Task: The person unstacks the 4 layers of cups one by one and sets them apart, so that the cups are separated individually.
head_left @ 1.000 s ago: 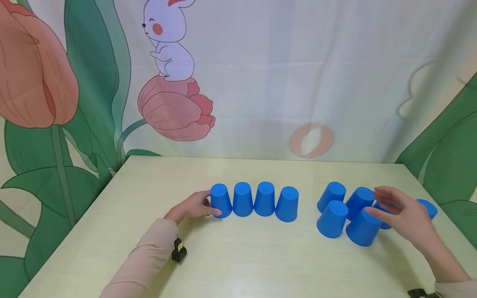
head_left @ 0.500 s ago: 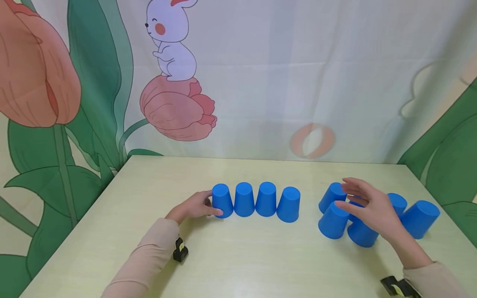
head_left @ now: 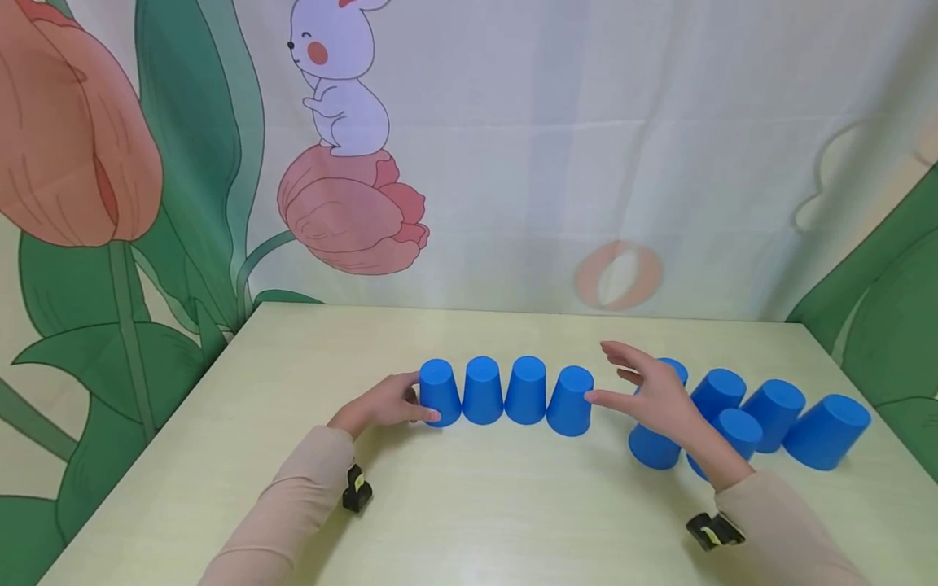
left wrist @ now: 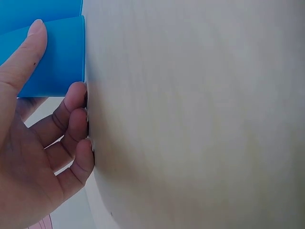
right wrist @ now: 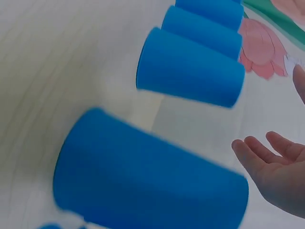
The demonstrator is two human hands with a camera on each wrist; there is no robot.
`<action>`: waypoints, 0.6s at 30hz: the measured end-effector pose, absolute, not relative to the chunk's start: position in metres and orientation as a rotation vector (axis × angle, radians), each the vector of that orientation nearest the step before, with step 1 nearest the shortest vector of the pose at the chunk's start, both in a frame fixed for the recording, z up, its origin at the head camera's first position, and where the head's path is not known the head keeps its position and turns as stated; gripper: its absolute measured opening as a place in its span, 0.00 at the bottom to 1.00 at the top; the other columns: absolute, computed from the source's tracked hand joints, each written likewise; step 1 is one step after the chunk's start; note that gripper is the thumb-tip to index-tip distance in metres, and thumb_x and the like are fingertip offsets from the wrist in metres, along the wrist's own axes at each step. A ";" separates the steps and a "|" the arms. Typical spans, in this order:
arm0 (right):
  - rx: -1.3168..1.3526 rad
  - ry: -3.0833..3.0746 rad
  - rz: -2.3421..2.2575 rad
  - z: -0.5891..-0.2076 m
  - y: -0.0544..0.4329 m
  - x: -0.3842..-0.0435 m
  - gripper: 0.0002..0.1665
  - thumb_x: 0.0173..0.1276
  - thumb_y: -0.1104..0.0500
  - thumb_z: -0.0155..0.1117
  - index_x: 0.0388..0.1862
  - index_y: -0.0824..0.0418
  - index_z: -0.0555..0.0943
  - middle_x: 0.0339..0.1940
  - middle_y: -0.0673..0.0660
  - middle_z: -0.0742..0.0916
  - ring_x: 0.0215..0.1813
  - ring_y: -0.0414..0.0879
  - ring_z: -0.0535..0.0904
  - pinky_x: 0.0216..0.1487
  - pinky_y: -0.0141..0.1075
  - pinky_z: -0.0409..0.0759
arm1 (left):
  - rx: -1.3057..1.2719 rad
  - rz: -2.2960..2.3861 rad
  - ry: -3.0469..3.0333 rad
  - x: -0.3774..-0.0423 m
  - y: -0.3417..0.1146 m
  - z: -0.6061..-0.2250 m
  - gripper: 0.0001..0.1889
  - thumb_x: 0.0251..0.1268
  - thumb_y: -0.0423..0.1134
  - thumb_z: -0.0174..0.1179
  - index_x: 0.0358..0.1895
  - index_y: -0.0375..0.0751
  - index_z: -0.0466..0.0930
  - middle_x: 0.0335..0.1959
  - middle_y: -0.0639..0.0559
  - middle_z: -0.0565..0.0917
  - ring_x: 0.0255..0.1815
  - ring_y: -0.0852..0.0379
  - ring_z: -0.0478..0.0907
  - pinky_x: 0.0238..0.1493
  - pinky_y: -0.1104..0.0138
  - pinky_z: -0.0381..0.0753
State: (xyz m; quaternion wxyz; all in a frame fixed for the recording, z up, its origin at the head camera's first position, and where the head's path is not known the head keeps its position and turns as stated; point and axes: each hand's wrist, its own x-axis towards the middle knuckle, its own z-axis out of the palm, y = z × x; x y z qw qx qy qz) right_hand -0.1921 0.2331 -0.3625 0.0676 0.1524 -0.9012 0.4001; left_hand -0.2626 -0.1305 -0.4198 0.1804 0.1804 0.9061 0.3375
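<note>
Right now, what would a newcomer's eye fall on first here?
In the head view, four upside-down blue cups stand in a central row, the left hand gripping the leftmost cup. More cups cluster right, partly behind the right hand. A big orange tulip looms upper left.

soft shadows on the table [head_left: 513, 513], nearest cup [right wrist: 147, 171] blurry in right wrist view

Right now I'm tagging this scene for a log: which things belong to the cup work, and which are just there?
In the job:
row of four upside-down blue cups
left hand, holding the row's left-end cup
right hand, open near its other end
group of blue cups on the right

Just there:
printed curtain behind
black wrist devices
table underneath
</note>
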 end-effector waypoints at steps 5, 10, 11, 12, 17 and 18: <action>0.471 -2.772 1.250 -0.370 0.218 -0.205 0.48 0.53 0.45 0.69 0.66 0.65 0.62 0.64 0.66 0.69 0.63 0.62 0.65 0.58 0.51 0.66 | 0.503 0.950 2.561 -0.262 -0.130 -0.419 0.34 0.51 0.48 0.66 0.61 0.39 0.64 0.31 0.51 0.78 0.30 0.55 0.74 0.35 0.64 0.75; 0.422 -2.839 1.292 -0.378 0.208 -0.211 0.50 0.52 0.44 0.69 0.68 0.64 0.59 0.65 0.66 0.68 0.63 0.64 0.64 0.56 0.53 0.67 | 0.494 0.947 2.558 -0.263 -0.130 -0.420 0.35 0.51 0.49 0.66 0.61 0.39 0.64 0.30 0.51 0.78 0.30 0.55 0.74 0.34 0.64 0.75; 0.411 -2.852 1.290 -0.379 0.207 -0.212 0.50 0.52 0.44 0.69 0.67 0.65 0.59 0.65 0.67 0.68 0.63 0.64 0.65 0.56 0.53 0.68 | 0.491 0.946 2.560 -0.263 -0.130 -0.420 0.35 0.51 0.49 0.66 0.61 0.39 0.64 0.30 0.51 0.78 0.29 0.55 0.74 0.34 0.65 0.75; 0.397 -2.867 1.280 -0.380 0.205 -0.212 0.50 0.52 0.44 0.69 0.67 0.65 0.59 0.64 0.67 0.68 0.62 0.64 0.65 0.55 0.53 0.69 | 0.490 0.943 2.562 -0.263 -0.130 -0.420 0.35 0.51 0.49 0.66 0.61 0.39 0.64 0.30 0.51 0.78 0.30 0.55 0.74 0.34 0.65 0.75; 0.309 -2.924 1.196 -0.386 0.201 -0.212 0.43 0.55 0.52 0.69 0.65 0.67 0.62 0.61 0.69 0.71 0.59 0.65 0.69 0.53 0.55 0.70 | 0.486 0.937 2.568 -0.263 -0.131 -0.420 0.35 0.51 0.48 0.66 0.62 0.39 0.64 0.31 0.50 0.78 0.30 0.55 0.75 0.35 0.64 0.75; 0.296 -2.928 1.185 -0.387 0.200 -0.212 0.41 0.56 0.54 0.69 0.64 0.67 0.63 0.60 0.70 0.72 0.58 0.65 0.69 0.53 0.55 0.70 | 0.486 0.939 2.567 -0.263 -0.131 -0.420 0.35 0.51 0.48 0.66 0.62 0.39 0.64 0.32 0.50 0.79 0.30 0.55 0.75 0.35 0.64 0.75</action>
